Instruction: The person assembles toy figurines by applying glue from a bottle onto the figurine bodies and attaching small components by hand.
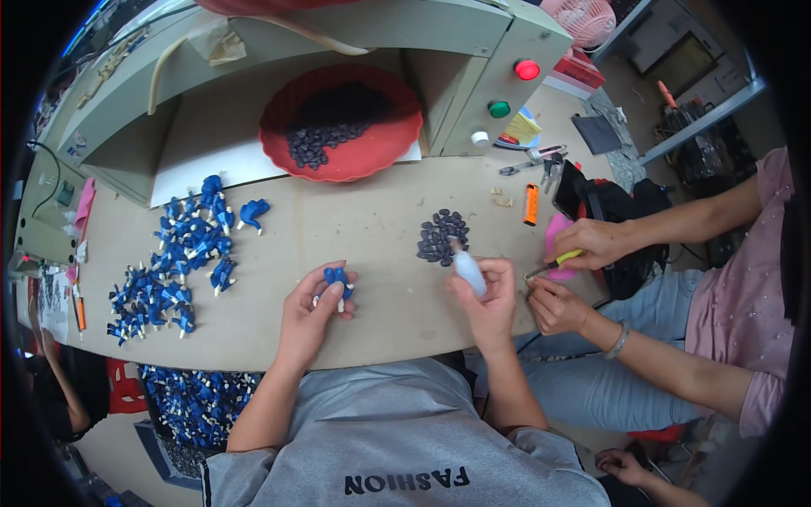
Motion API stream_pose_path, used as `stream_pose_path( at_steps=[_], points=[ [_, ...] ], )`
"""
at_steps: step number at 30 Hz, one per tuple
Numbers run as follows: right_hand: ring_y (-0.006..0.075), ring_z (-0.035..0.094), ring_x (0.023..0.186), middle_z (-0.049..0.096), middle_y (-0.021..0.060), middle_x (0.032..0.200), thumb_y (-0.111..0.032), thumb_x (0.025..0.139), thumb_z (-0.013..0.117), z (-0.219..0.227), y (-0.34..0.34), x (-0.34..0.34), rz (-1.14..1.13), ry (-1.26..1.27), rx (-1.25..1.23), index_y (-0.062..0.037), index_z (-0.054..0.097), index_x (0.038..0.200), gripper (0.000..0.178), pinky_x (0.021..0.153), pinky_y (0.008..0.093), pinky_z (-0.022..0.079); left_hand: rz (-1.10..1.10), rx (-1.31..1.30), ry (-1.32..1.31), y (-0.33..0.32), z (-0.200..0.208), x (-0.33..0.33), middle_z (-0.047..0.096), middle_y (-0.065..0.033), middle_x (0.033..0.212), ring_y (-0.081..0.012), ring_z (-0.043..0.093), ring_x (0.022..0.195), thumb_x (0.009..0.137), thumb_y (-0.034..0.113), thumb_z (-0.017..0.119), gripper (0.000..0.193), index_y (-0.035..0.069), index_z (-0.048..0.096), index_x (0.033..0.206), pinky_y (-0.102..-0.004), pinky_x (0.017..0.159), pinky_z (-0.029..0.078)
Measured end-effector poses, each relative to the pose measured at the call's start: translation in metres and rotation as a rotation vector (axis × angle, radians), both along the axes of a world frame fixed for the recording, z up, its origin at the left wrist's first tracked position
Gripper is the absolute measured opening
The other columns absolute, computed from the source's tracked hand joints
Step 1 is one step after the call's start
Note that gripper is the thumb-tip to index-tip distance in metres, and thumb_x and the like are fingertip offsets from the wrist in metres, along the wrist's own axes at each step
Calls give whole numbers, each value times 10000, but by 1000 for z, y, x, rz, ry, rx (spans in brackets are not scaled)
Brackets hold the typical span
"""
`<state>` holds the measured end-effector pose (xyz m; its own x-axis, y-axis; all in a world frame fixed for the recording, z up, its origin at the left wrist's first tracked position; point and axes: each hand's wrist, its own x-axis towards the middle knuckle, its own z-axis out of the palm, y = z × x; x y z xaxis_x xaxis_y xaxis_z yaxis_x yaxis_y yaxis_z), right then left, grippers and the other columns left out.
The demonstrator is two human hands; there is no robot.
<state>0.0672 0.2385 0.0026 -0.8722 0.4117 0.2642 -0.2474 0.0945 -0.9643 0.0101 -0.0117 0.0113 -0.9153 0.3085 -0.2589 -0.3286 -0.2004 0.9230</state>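
Note:
My left hand [306,314] is closed on a small blue and white plastic figure part [337,284], held upright between thumb and fingers above the table. My right hand [490,304] grips a small pale squeeze bottle [470,272], tilted with its narrow tip at the near edge of a pile of small black pieces [443,237]. Whether the tip touches a piece I cannot tell. To the left lies a loose heap of more blue and white figure parts [186,245], with one blue part [253,214] apart from it.
A red scalloped bowl [401,156] with black pieces stands under the grey machine housing [460,42]. An orange lighter [530,204] lies at right. Beside me a co-worker's hands [583,253] hold a yellow-handled tool. A crate of blue parts [198,406] sits below the table edge.

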Motion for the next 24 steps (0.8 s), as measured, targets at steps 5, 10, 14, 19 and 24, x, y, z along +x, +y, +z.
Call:
stream_pose_path(
  at_steps=[5,10,14,19,24],
  points=[
    [163,632,849,623,75,964,-42,855,712,13,25,4,-23,-240,276,-21,568,1016,217,765,296,505,3,5,86,5,-3,6,645,-116,1160,-100,587,776,982,118,572,348,20,529,1314,-254,711,509],
    [333,629,848,593,119,928,-78,822,722,16,20,-15,-38,-265,834,-35,628,953,168,741,393,508,-8,16,97,2,-10,5,649,-117,1161,-101,598,793,973,97,586,328,15,535,1286,-256,720,519],
    [348,619,865,575,120,900,-53,796,712,13,14,-10,24,-273,901,-38,608,954,190,740,428,503,-14,14,92,4,-10,5,659,-118,1160,-103,614,811,966,84,600,325,17,540,1279,-256,730,532],
    [327,633,886,606,119,931,-47,809,704,12,-14,-2,122,-154,734,-36,597,1004,223,764,393,514,-19,12,80,2,-9,7,660,-129,1166,-121,627,820,969,71,586,301,11,533,1259,-271,762,534],
    [167,634,889,657,81,986,-52,889,676,18,-44,2,162,-227,289,-22,655,1071,185,781,298,501,-109,256,-98,16,-5,17,660,-144,1171,-162,663,893,977,55,561,283,9,515,1252,-317,833,551]
  ],
)
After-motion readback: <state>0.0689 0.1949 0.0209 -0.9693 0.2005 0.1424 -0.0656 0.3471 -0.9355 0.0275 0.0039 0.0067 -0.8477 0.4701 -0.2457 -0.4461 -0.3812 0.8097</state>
